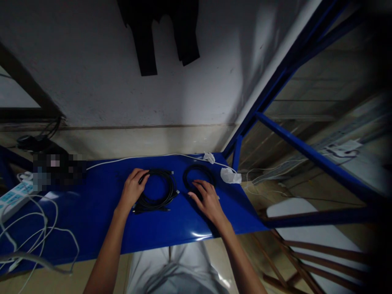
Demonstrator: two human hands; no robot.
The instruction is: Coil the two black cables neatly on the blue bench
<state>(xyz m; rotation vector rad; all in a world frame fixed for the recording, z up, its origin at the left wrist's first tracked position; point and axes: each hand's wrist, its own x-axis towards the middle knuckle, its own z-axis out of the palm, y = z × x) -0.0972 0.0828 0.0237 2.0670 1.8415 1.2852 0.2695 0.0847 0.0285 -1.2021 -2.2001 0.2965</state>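
Two coils of black cable lie on the blue tabletop [150,232]. My left hand [134,185] is at the upper left side of the larger coil [168,196], its thumb and fingers closed on a black cable there. Several small plug ends show along that coil's right and lower edges. My right hand [206,198] rests over the lower part of the smaller coil [186,173], thumb and fingers spread apart; its palm hides some of the cable and the table under it.
A white power strip [18,194] and loose white cables [45,220] occupy the left side. Crumpled white pieces [231,175] lie at the right back, along a thin white cable. Blue frame bars [290,139] rise at the right, near a wooden chair [324,253].
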